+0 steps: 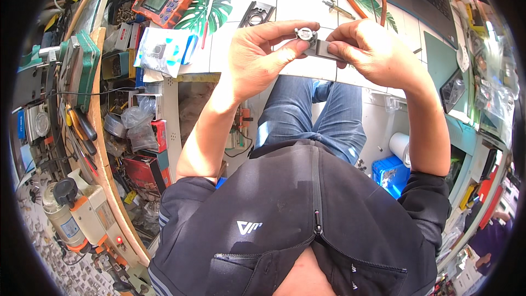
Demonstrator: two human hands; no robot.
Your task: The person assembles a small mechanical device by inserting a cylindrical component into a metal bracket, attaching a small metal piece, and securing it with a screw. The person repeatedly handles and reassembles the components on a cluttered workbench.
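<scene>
Over the near edge of the tiled worktop, my two hands meet around small parts. Thumb and fingers of my left hand (253,57) pinch a small dark part with a round silver face (305,34). My right hand (378,55) is closed on a flat dark grey rectangular piece (324,49), which sits right against the silver-faced part; whether the two are joined I cannot tell. Beyond my left hand lies a black rectangular frame with a round hole (256,15). Past my right hand are orange-handled pliers (356,4) and a thin metal tool (338,9).
At the back left lie an orange handheld device with a screen (159,1) and a plastic bag (161,49). A laptop (422,0) stands back right, above a green mat (438,57) and a phone (453,90). A bench machine (82,216) stands lower left, a blue bin (390,175) below.
</scene>
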